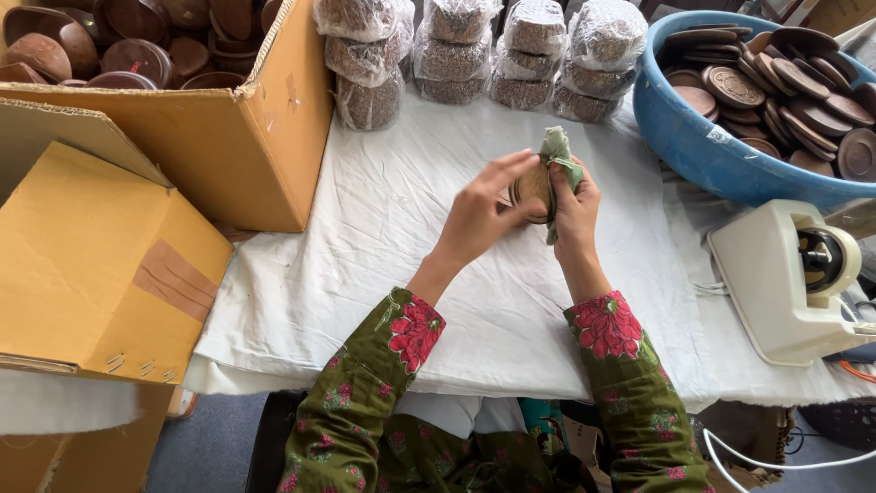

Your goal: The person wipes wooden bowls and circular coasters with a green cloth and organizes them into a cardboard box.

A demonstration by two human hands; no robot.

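While the left hand [479, 215] grips a brown disc [532, 187], right hand [575, 205] fingers clench a green cloth [558, 151].

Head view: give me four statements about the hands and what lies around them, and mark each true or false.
1. Both hands hold one round brown disc over the white cloth. True.
2. The right hand also grips a green rag. True.
3. The blue tub is empty. False: it is piled with brown discs.
4. The left hand rests on the tape dispenser. False: the dispenser sits apart, untouched, on the right.
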